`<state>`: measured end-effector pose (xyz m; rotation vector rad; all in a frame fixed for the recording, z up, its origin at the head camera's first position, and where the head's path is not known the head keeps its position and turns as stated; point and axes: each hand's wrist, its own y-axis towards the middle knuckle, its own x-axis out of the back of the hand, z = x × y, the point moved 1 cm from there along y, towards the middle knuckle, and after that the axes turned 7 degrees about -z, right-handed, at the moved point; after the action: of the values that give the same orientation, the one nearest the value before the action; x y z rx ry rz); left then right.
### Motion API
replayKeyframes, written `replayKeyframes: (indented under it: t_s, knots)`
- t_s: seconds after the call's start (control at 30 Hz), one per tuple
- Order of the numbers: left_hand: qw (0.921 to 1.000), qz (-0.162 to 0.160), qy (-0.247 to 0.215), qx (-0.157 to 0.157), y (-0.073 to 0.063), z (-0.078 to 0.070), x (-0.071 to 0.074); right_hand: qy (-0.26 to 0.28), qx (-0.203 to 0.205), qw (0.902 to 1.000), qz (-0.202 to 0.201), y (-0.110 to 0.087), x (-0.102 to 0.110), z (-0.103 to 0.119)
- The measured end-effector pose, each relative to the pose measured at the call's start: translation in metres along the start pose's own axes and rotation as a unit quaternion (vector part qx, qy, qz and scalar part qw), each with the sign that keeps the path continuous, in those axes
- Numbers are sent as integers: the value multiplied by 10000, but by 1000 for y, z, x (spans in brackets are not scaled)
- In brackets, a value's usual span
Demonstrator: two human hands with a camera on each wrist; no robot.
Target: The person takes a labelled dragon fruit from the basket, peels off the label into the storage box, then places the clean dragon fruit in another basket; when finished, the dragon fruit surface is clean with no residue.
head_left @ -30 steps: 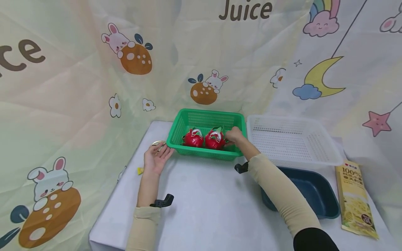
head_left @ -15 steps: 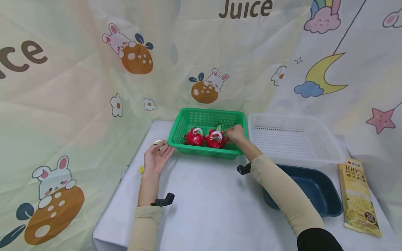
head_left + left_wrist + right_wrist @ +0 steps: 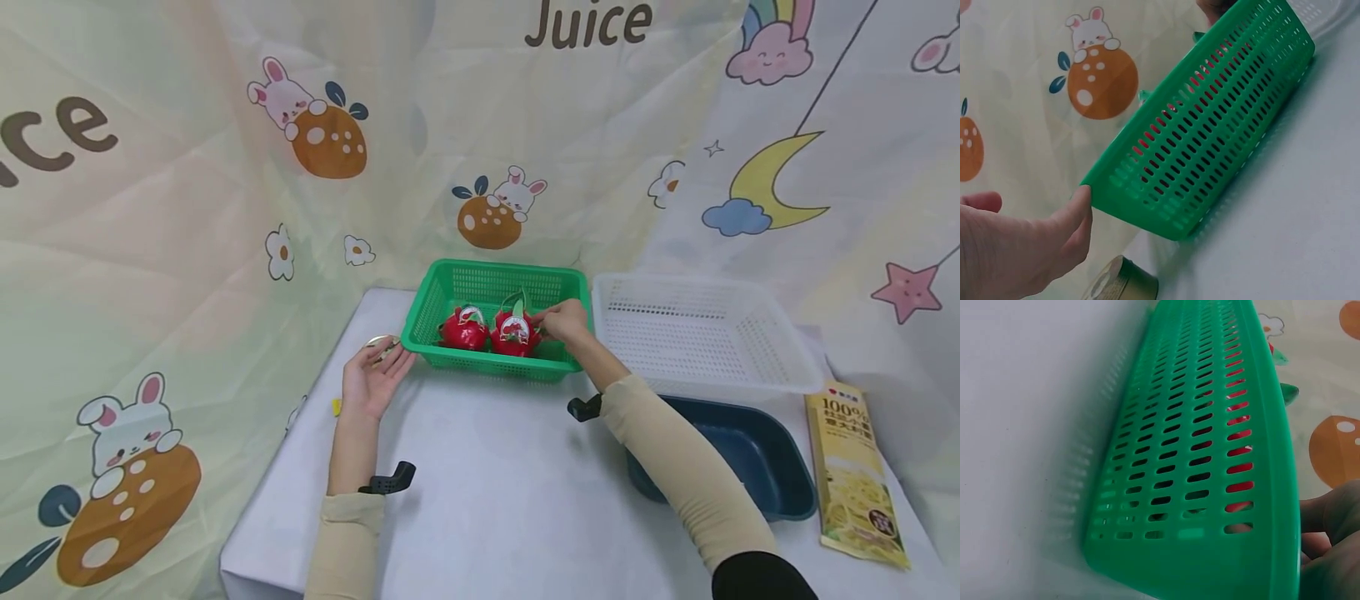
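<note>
A green plastic basket [image 3: 480, 360] stands on the white table, holding two shiny red dragon fruits, a left one [image 3: 463, 329] and a right one [image 3: 514, 333], both with green leaf tips and round labels. My right hand [image 3: 564, 320] reaches over the basket's right end, curled fingers at the right dragon fruit's side; its fingertips are partly hidden. My left hand [image 3: 372, 379] is palm up, its nearly straight fingers touching the basket's left corner, as the left wrist view also shows. A short round can [image 3: 1124, 281] stands beneath that hand.
Right of the green basket is a white perforated basket [image 3: 705, 379]. A dark blue basin [image 3: 780, 467] lies before it, partly under my right forearm. At the table's right is a yellow pasta packet [image 3: 858, 475]. A small yellow object [image 3: 337, 407] shows beside my left wrist.
The right dragon fruit has turned slightly under my right hand, its leaf standing more upright. My right hand has shifted a little; my left hand stays at the basket's corner.
</note>
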<state>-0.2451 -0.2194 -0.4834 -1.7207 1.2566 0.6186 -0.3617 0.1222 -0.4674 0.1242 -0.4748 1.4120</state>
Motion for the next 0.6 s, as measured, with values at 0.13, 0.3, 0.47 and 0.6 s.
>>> replayKeyframes:
  t_s: [0.13, 0.3, 0.47, 0.6]
  knots:
    - [10000, 42, -72, 36, -3, -1, -1, -1, -1, 9999, -101, -3, -2, 0]
    - [10000, 0, -40, 50, -4, 0, -1, -100, 100, 9998, -159, -6, 1, 0]
    - [10000, -29, 24, 43, -3, -1, -2, -230, 238, 9991, -271, -7, 2, 3]
    - [10000, -75, 29, 34, -3, -1, -2, -310, 309, 9983, -390, -7, 4, 4]
